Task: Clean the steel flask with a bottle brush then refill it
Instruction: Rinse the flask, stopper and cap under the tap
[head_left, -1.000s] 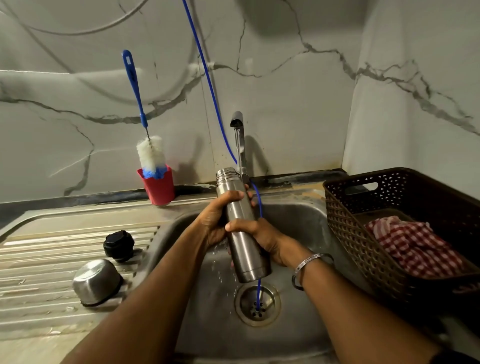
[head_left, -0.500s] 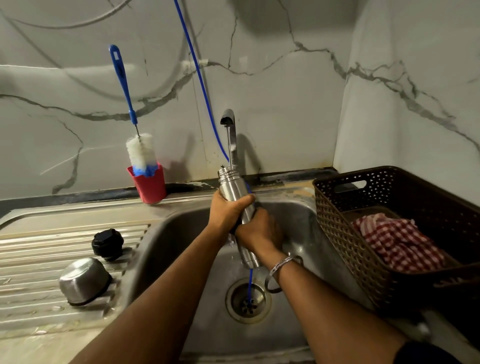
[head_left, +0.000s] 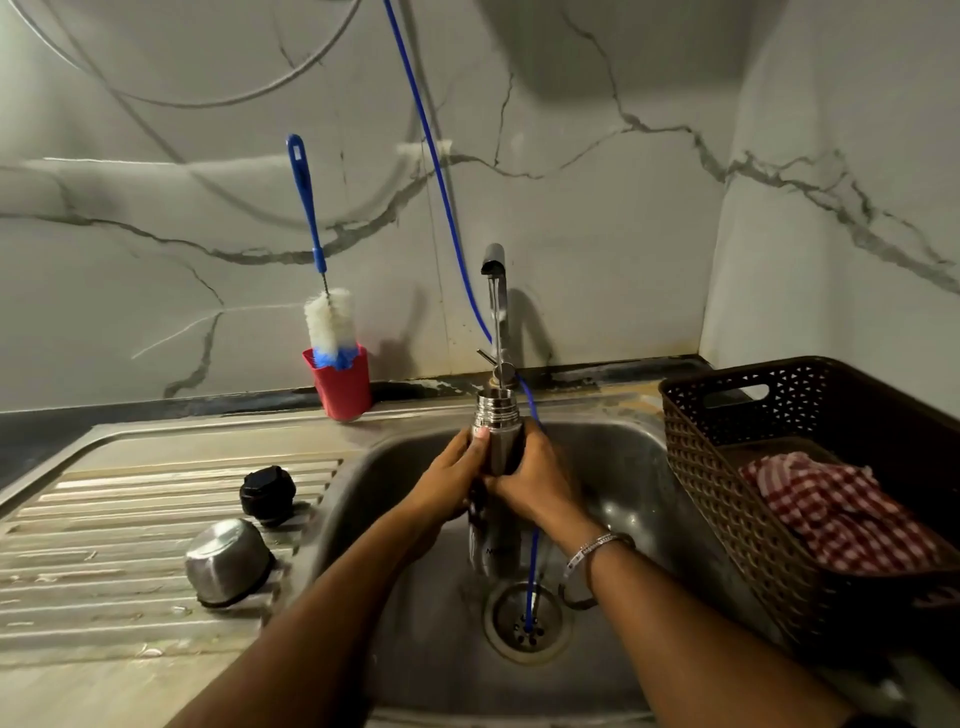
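Steel flask (head_left: 497, 431) upright under tap (head_left: 493, 291); left hand (head_left: 447, 480) & right hand (head_left: 535, 480) fingers wrapped round body. Likely wet, slippery, rigid; grip mid-body.

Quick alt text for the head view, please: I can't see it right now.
Both hands, left and right, grip the upright flask over the sink, mouth under the tap. The brush stands in a red cup behind.

Both hands (head_left: 498, 478) are holding the flask (head_left: 496, 447) over the sink (head_left: 395, 467); brush (head_left: 327, 312) standing behind-left, lids (head_left: 267, 496) lying left, basket (head_left: 691, 467) sitting right.
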